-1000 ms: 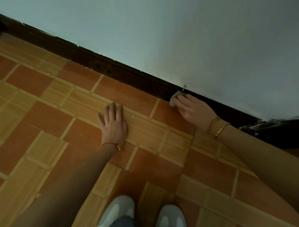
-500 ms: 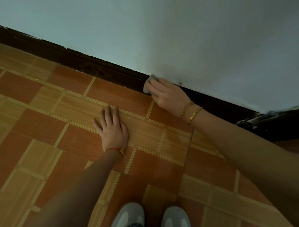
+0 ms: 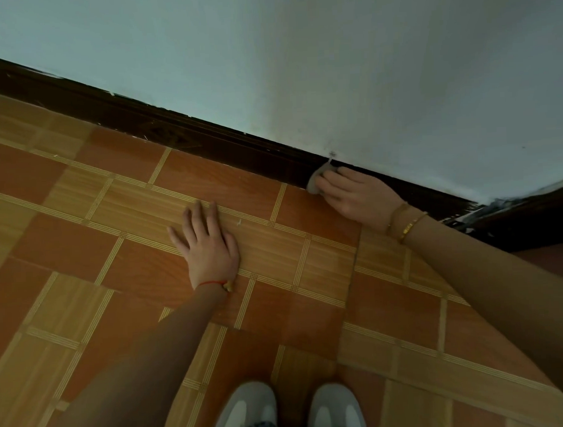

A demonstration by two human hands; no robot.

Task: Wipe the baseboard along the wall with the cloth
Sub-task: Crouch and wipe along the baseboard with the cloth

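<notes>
My right hand [image 3: 358, 195] bunches the soft, light cloth [image 3: 316, 181] against the stiff baseboard [image 3: 206, 140], left hand [image 3: 209, 245] flat, fingers spread on the floor [image 3: 81, 241]

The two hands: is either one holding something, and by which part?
The right hand pinches a small cloth at its near edge with the fingertips, against the baseboard. The left hand holds nothing.

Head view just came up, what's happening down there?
A person crouches by the wall. The right hand presses a small pale cloth against the dark baseboard, wiping it. The left hand lies flat on the tiled floor for support. White shoes show at the bottom.
</notes>
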